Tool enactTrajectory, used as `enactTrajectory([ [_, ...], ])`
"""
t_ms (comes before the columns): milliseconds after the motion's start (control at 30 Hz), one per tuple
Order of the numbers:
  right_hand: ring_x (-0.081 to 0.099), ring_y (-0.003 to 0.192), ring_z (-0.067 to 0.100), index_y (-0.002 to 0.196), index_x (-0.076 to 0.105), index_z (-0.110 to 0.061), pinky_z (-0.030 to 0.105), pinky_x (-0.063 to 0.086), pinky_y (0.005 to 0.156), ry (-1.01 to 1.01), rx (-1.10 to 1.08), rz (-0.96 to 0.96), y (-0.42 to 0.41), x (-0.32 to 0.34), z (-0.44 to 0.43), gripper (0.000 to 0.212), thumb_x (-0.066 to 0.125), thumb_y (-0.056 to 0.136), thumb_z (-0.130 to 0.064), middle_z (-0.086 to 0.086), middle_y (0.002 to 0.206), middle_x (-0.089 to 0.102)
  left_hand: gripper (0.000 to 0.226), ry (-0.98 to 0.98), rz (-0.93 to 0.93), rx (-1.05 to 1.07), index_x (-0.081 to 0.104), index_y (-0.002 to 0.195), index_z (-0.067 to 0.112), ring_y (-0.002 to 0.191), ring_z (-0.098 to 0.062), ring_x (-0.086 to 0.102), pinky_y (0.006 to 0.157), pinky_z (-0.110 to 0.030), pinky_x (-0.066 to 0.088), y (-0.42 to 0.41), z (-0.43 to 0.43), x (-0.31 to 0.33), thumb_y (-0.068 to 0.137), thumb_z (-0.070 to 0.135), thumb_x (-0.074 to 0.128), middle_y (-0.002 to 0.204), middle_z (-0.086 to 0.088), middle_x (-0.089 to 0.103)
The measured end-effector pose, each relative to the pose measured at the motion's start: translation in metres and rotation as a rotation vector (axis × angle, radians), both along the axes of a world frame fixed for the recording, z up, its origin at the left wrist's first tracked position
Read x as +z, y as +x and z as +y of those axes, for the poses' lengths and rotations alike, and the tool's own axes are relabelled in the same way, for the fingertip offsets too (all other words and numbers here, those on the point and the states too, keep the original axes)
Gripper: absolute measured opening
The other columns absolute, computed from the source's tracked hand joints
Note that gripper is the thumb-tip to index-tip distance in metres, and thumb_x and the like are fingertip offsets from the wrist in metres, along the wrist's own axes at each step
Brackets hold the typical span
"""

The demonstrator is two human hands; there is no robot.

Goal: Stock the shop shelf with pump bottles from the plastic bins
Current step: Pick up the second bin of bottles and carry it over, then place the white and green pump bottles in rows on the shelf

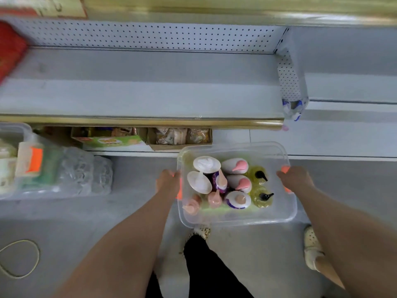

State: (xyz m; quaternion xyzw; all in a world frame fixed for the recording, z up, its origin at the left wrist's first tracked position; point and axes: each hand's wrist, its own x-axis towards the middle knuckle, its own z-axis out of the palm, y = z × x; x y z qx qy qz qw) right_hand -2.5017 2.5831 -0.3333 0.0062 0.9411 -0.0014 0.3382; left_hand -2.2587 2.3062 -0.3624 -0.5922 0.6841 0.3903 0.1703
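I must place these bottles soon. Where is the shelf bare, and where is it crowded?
The grey shelf is bare from the red item at its left end to the pegboard divider at its right. Crowded: the lower shelf's cartons, and the clear bin of pump bottles gripped by the left hand and right hand.

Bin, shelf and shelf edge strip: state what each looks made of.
Bin: clear plastic, slightly frosted; the bottles and floor show through its walls. Shelf: probably painted metal, matte pale grey, with a perforated back panel. Edge strip: glossy gold, metal or plastic, cannot tell.
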Motion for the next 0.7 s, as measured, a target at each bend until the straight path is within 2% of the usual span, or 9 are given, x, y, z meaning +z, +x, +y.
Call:
enactTrajectory([
  [100, 0.060, 0.116, 0.037, 0.125, 0.056, -0.004, 0.036, 0.044, 0.082, -0.030, 0.060, 0.049, 0.016, 0.032, -0.039, 0.041, 0.055, 0.097, -0.033, 0.019, 0.125, 0.062, 0.038, -0.067, 0.101, -0.037, 0.067, 0.107, 0.008, 0.105, -0.034, 0.063, 0.076, -0.034, 0.045, -0.004, -0.027, 0.035, 0.095, 0.040, 0.051, 0.097, -0.010, 0.065],
  [200, 0.057, 0.120, 0.036, 0.134, 0.049, -0.003, 0.038, 0.045, 0.086, -0.141, 0.215, 0.095, 0.036, 0.074, -0.098, 0.050, 0.054, 0.098, -0.038, 0.019, 0.131, 0.059, 0.038, -0.190, 0.240, -0.057, 0.066, 0.113, 0.010, 0.111, -0.034, 0.061, 0.082, -0.034, 0.045, 0.003, -0.062, 0.082, 0.090, 0.041, 0.061, 0.111, -0.013, 0.068],
  [333, 0.057, 0.120, 0.033, 0.140, 0.048, -0.008, 0.039, 0.049, 0.095, -0.339, 0.396, 0.222, 0.078, 0.142, -0.181, 0.053, 0.058, 0.097, -0.038, 0.015, 0.130, 0.061, 0.053, -0.351, 0.375, -0.176, 0.054, 0.131, 0.012, 0.120, -0.029, 0.055, 0.093, -0.034, 0.044, 0.043, -0.117, 0.150, 0.086, 0.033, 0.071, 0.128, -0.010, 0.061],
  [433, 0.053, 0.126, 0.031, 0.145, 0.045, -0.014, 0.038, 0.045, 0.096, -0.451, 0.530, 0.329, 0.121, 0.199, -0.239, 0.057, 0.059, 0.097, -0.041, 0.012, 0.137, 0.056, 0.062, -0.515, 0.418, -0.245, 0.046, 0.141, 0.017, 0.129, -0.029, 0.045, 0.102, -0.041, 0.042, 0.086, -0.158, 0.207, 0.086, 0.033, 0.072, 0.139, -0.009, 0.053],
  [533, 0.052, 0.128, 0.028, 0.148, 0.042, -0.021, 0.040, 0.048, 0.096, -0.577, 0.633, 0.463, 0.175, 0.260, -0.289, 0.060, 0.060, 0.096, -0.046, 0.007, 0.148, 0.047, 0.067, -0.712, 0.470, -0.281, 0.044, 0.143, 0.021, 0.132, -0.032, 0.039, 0.102, -0.047, 0.042, 0.138, -0.192, 0.267, 0.085, 0.033, 0.074, 0.142, -0.011, 0.049],
  [700, 0.044, 0.136, 0.027, 0.148, 0.041, -0.024, 0.041, 0.043, 0.101, -0.786, 0.775, 0.649, 0.272, 0.347, -0.348, 0.065, 0.062, 0.092, -0.051, 0.007, 0.148, 0.048, 0.066, -0.964, 0.530, -0.252, 0.047, 0.142, 0.020, 0.128, -0.035, 0.044, 0.099, -0.049, 0.044, 0.236, -0.233, 0.356, 0.084, 0.039, 0.073, 0.138, -0.012, 0.053],
])
